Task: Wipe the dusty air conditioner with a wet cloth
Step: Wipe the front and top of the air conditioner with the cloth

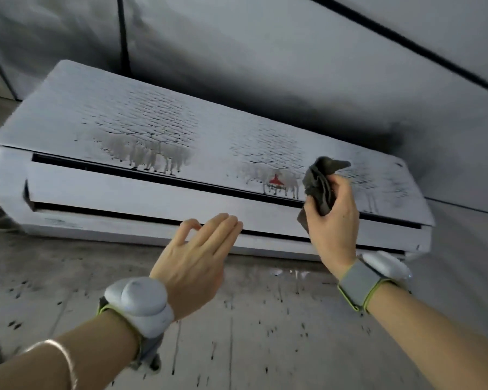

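Left hand (193, 263) flat, right hand (333, 218) clenched

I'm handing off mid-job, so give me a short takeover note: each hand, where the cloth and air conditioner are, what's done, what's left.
Right hand: grips the bunched grey cloth, held against the right part of the air conditioner front panel, beside the red logo.
Left hand: fingers straight, holds nothing, in front of the lower flap.
Done: wet runs show on the panel at left-centre and around the logo.
Left: dust marks cover most of the panel, including the right end; drips streak the wall below.
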